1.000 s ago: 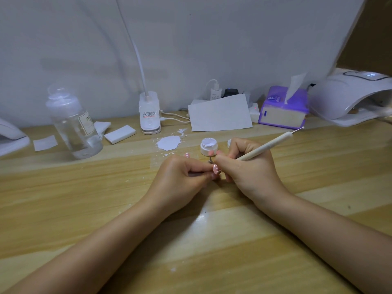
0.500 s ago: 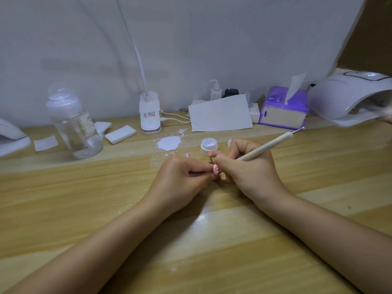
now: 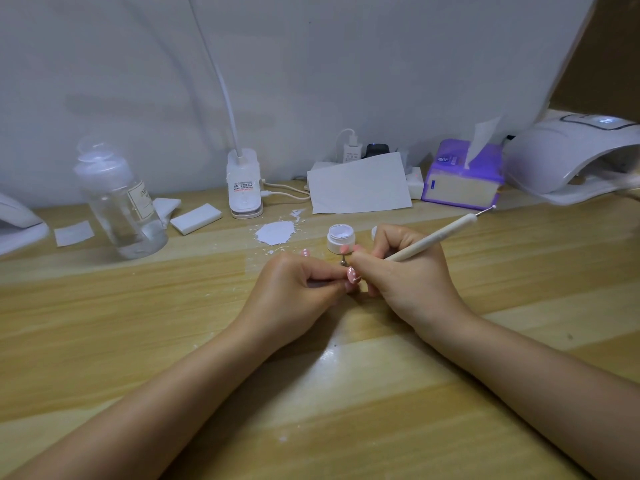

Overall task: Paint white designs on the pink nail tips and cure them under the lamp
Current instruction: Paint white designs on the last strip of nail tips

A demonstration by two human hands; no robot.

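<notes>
- Both forearms come in from the bottom corners and meet mid-desk on the wooden table [image 3: 104, 306], which has little white flecks scattered on it.
- Left hand [image 3: 298, 289] is curled up, fingertips pinching a pink nail tip [image 3: 352, 274] that sits right between the two hands. You can make out some small white marks on it, too tiny to say what the design is.
- Right hand [image 3: 405, 271] has its fingers wrapped around a cream-handled dotting pen [image 3: 436, 237], pencil-style. The working end is down at the nail tip; the far end, with a thin metal point, angles up and to the right.
- Just behind the fingers there's another pink nail tip on a small metal stand [image 3: 343, 260], and one more pink tip [image 3: 305, 252] lying on the table a bit to the left.
- Right behind those, an open little white pot of gel [image 3: 341, 237], with a blob of white stuff [image 3: 275, 233] smeared on the table to its left.
- Further left: a clear bottle [image 3: 117, 202], a white block [image 3: 195, 218] and a small paper square [image 3: 73, 233].
- Along the wall: clip-on desk light base [image 3: 244, 183], a sheet of white paper [image 3: 358, 185], a purple tissue pack [image 3: 462, 176].
- Far right corner: the white curing lamp [image 3: 568, 154], well away from the hands.
</notes>
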